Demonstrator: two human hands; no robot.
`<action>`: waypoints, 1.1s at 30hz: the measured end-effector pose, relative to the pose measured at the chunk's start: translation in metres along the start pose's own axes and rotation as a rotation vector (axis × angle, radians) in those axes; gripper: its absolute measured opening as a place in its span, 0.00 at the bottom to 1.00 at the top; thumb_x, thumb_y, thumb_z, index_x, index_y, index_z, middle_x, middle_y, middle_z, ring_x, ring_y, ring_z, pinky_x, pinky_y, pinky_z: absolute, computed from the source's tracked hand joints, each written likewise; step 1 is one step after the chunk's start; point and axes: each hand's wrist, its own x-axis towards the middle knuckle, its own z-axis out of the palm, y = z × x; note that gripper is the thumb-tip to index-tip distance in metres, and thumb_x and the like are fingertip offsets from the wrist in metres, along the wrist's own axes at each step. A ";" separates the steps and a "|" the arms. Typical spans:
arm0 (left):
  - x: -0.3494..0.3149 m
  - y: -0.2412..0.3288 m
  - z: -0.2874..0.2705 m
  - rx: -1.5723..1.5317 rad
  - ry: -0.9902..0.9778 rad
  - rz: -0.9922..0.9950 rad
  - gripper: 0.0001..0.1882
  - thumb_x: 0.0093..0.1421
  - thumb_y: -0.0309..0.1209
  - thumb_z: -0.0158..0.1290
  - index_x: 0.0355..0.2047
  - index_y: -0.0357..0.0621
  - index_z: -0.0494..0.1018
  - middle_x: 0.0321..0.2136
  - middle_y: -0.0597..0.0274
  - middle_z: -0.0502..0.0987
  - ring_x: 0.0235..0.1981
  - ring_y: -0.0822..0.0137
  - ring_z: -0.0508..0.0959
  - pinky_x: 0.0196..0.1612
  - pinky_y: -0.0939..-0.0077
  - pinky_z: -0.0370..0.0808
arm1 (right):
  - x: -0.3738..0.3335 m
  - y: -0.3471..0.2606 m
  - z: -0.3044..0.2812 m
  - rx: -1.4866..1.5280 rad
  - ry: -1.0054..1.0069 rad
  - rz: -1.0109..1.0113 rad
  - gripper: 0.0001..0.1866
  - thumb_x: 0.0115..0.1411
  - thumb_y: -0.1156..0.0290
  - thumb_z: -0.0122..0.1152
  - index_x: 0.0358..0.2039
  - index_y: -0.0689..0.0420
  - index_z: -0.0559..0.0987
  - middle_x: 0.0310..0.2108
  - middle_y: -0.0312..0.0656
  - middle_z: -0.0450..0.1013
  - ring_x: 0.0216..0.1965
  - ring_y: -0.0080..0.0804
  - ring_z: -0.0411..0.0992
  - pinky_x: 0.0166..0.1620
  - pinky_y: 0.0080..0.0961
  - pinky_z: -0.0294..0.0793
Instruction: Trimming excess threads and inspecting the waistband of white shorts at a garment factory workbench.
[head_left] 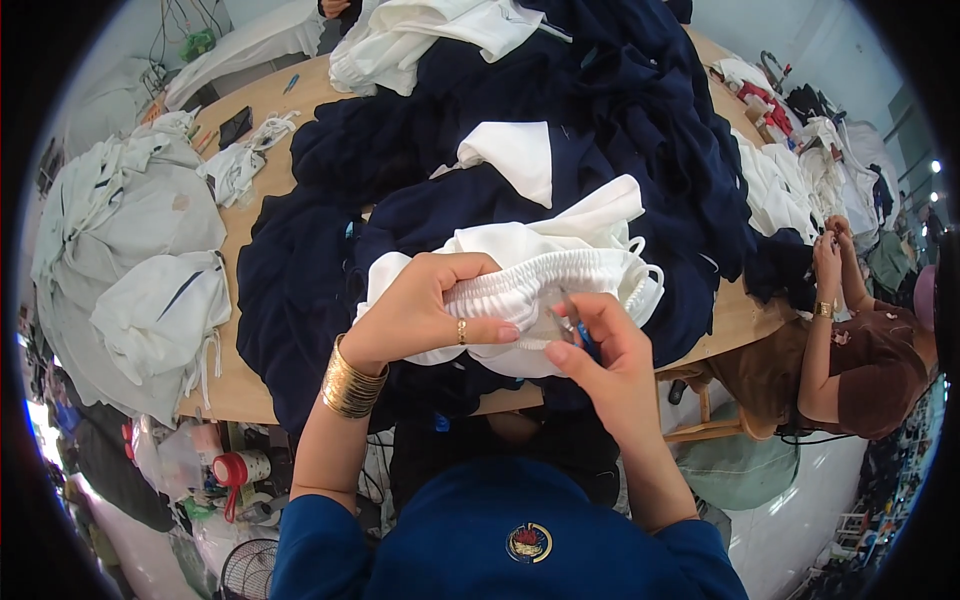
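My left hand point(418, 312) is closed on the gathered elastic waistband of a white garment point(570, 268), thumb on the near side. Between the fingers of my right hand point(612, 358) is a small pair of thread snips point(586, 342) with blue on the handle. Its metal blades point up at the inside of the waistband; whether they touch the cloth I cannot tell. White loops of cord or tape stick out at the garment's right end. Under it lies a large heap of navy cloth point(300, 330), with a white piece point(515, 160) on top just beyond.
Pale garments point(130, 220) are piled at the table's left, near a dark phone point(235, 126) and a blue pen point(291, 84). More white cloth point(430, 35) covers the far side. At the right, a co-worker point(870, 350) handles dark cloth. A red-lidded bottle point(240, 467) stands below the table edge.
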 end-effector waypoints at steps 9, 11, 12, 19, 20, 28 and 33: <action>-0.003 0.000 -0.004 -0.116 -0.003 -0.110 0.20 0.47 0.39 0.65 0.36 0.39 0.77 0.27 0.64 0.78 0.27 0.78 0.74 0.32 0.85 0.70 | 0.004 -0.009 -0.015 -0.445 0.048 -0.297 0.17 0.50 0.67 0.67 0.38 0.59 0.75 0.27 0.38 0.72 0.21 0.23 0.66 0.26 0.18 0.67; -0.003 -0.001 -0.005 -0.139 -0.012 -0.113 0.19 0.48 0.39 0.64 0.36 0.39 0.77 0.27 0.64 0.78 0.27 0.78 0.75 0.32 0.85 0.70 | 0.005 -0.009 -0.015 -0.539 0.004 -0.318 0.16 0.49 0.66 0.68 0.36 0.59 0.76 0.26 0.38 0.73 0.21 0.26 0.68 0.25 0.19 0.67; -0.003 -0.002 -0.004 -0.144 -0.012 -0.104 0.19 0.48 0.39 0.64 0.36 0.39 0.77 0.27 0.64 0.78 0.27 0.78 0.75 0.32 0.85 0.70 | 0.006 -0.005 -0.013 -0.601 0.009 -0.408 0.15 0.49 0.66 0.68 0.35 0.59 0.76 0.25 0.38 0.73 0.21 0.27 0.69 0.25 0.20 0.67; -0.003 -0.001 -0.006 -0.134 -0.033 -0.088 0.18 0.49 0.37 0.63 0.36 0.39 0.76 0.28 0.64 0.78 0.27 0.78 0.74 0.33 0.86 0.70 | 0.007 -0.003 -0.009 -0.704 0.015 -0.492 0.14 0.48 0.65 0.68 0.32 0.57 0.76 0.23 0.36 0.72 0.21 0.30 0.70 0.23 0.21 0.67; -0.003 0.000 -0.005 -0.135 -0.033 -0.089 0.18 0.49 0.37 0.63 0.36 0.39 0.76 0.28 0.64 0.78 0.27 0.78 0.74 0.33 0.86 0.70 | 0.007 -0.004 -0.009 -0.704 0.014 -0.491 0.14 0.48 0.65 0.68 0.32 0.57 0.76 0.23 0.36 0.72 0.21 0.30 0.70 0.23 0.21 0.67; -0.003 0.002 -0.006 -0.133 -0.031 -0.093 0.17 0.50 0.36 0.63 0.36 0.38 0.76 0.27 0.66 0.77 0.27 0.79 0.73 0.32 0.86 0.68 | 0.009 -0.006 -0.005 -0.682 -0.002 -0.469 0.11 0.49 0.69 0.66 0.31 0.59 0.76 0.23 0.41 0.72 0.22 0.33 0.70 0.26 0.22 0.67; -0.002 -0.002 -0.004 -0.157 -0.022 -0.097 0.17 0.51 0.38 0.61 0.35 0.38 0.76 0.26 0.66 0.76 0.26 0.79 0.73 0.30 0.86 0.68 | 0.009 -0.005 -0.006 -0.691 0.015 -0.459 0.10 0.49 0.70 0.66 0.30 0.59 0.77 0.21 0.40 0.71 0.21 0.32 0.69 0.25 0.22 0.65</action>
